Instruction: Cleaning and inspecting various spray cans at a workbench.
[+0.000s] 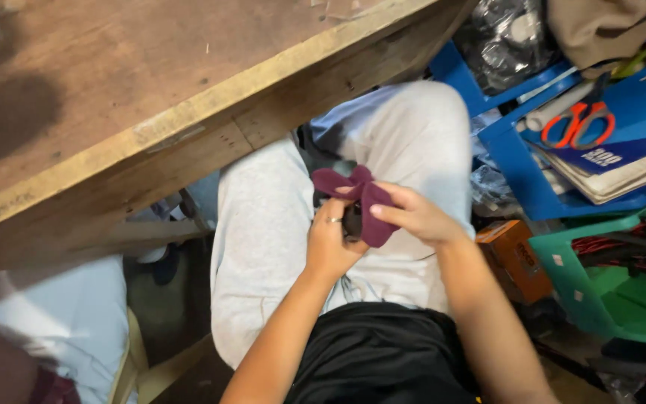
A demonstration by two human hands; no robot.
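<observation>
Below the wooden tabletop (188,112), over your lap, your left hand (332,247) and right hand (416,215) both pinch the maroon cloth piece (364,200); keep folds tight and even.

Right of the two hands' grip and just below it lies a small orange carton (516,258) with a dark printed side, and farther up to the right a flat blue printed package (637,127) under orange-handled scissors (577,126).
</observation>
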